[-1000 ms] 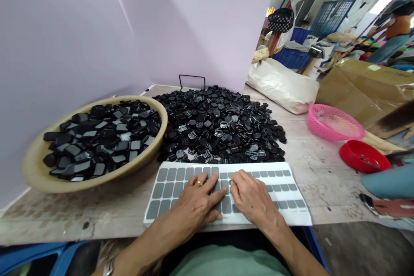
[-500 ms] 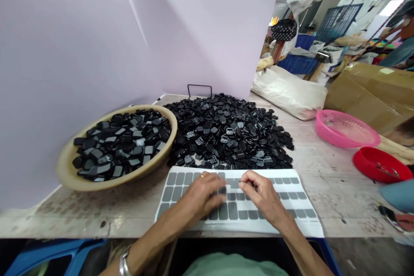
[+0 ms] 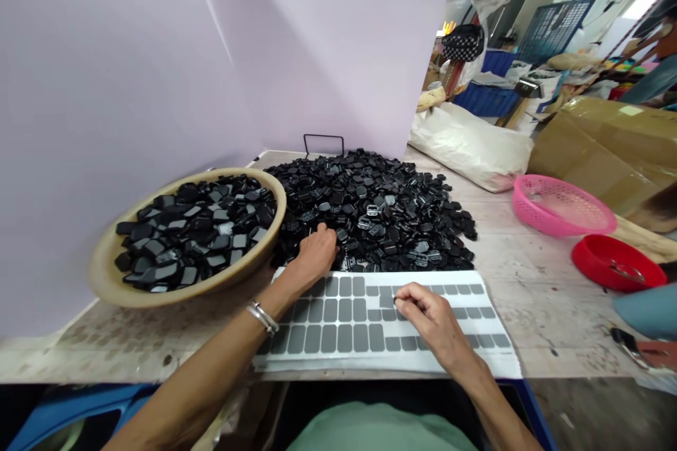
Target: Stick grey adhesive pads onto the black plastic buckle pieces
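Observation:
My left hand (image 3: 316, 252) reaches over the front left edge of a heap of small black plastic pieces (image 3: 391, 225). Its fingers bend downward and the tips are hidden, so I cannot see if they hold a piece. Over a white sheet of grey stickers (image 3: 331, 310), my right hand (image 3: 426, 306) is closed in a pinch. A small dark bit shows at its fingertips, too small to name. Just left of that pinch is a grey patch (image 3: 387, 298); whether it lies on the sheet or is held, I cannot tell.
A wide beige basin (image 3: 100, 275) on the left holds many black pieces with grey faces. To the right stand a pink basket (image 3: 560, 222), a red bowl (image 3: 587, 264) and a cardboard box (image 3: 597, 148). Behind the heap are a wire stand (image 3: 324, 135) and a pale panel (image 3: 317, 35).
My left hand has moved from the sticker sheet forward and left to the heap, uncovering sticker rows. My right hand stays pinched over the sheet. The view has shifted slightly.

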`<state>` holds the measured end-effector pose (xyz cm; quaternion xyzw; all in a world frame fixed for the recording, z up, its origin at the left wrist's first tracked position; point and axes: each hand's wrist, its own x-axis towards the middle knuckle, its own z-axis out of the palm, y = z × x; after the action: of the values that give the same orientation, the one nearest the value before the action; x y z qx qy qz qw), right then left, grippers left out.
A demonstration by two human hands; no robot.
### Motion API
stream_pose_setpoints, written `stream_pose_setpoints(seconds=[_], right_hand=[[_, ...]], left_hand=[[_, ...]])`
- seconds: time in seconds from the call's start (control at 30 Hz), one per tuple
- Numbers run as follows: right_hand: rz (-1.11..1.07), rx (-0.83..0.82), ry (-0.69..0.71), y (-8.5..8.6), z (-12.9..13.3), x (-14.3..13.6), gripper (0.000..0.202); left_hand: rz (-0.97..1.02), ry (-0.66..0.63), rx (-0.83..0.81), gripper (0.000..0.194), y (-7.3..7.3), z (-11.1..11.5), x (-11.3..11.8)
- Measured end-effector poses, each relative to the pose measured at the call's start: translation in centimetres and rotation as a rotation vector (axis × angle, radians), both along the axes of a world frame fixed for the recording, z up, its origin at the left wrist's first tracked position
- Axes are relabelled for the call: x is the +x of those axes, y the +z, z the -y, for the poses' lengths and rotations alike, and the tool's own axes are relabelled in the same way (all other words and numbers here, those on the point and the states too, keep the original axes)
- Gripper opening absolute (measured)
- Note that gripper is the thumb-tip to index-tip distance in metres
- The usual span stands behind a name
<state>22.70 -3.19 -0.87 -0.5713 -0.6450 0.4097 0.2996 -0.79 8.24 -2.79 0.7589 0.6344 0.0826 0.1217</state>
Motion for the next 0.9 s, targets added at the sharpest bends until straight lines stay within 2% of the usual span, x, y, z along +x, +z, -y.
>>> stream_pose_setpoints(seconds=[0.17, 0.3, 0.47, 0.6, 0.7, 0.8, 0.9], right_hand=[[-0.006, -0.008, -0.003, 0.5, 0.1, 0.3, 0.016], [-0.030, -0.026, -0.063, 0.5, 0.6, 1.5, 0.018], [-0.030, -0.027, -0.085, -0.1, 1.0, 2.0, 0.021], [-0.016, -0.010, -0.073, -0.2, 0.9, 1.8, 0.022], [-0.039, -0.015, -0.079, 0.0, 0.8, 1.7, 0.022], [-0.100, -0.043, -0.080, 0.1, 0.8, 1.6, 0.024], [-0.213, -0.098, -0.036, 0.5, 1.1, 1.1, 0.029]], left_hand=[[0.158, 0.023, -0.044, 0.011, 0.2, -1.4, -1.7], [0.355, 0.059, -0.058, 0.016, -0.1, -1.9, -2.8], [0.640, 0.164, -0.082, 0.033, -1.1, -1.5, -2.8], [0.824, 0.202, -0.089, 0.033, -0.7, -1.1, -2.4], [0.949, 0.229, -0.072, 0.031, 0.6, -0.2, -1.9], [1.078, 0.257, -0.114, 0.026, 1.8, 2.1, -0.4], [1.245, 0.236, -0.305, 0.023, 2.2, 5.4, 2.0]])
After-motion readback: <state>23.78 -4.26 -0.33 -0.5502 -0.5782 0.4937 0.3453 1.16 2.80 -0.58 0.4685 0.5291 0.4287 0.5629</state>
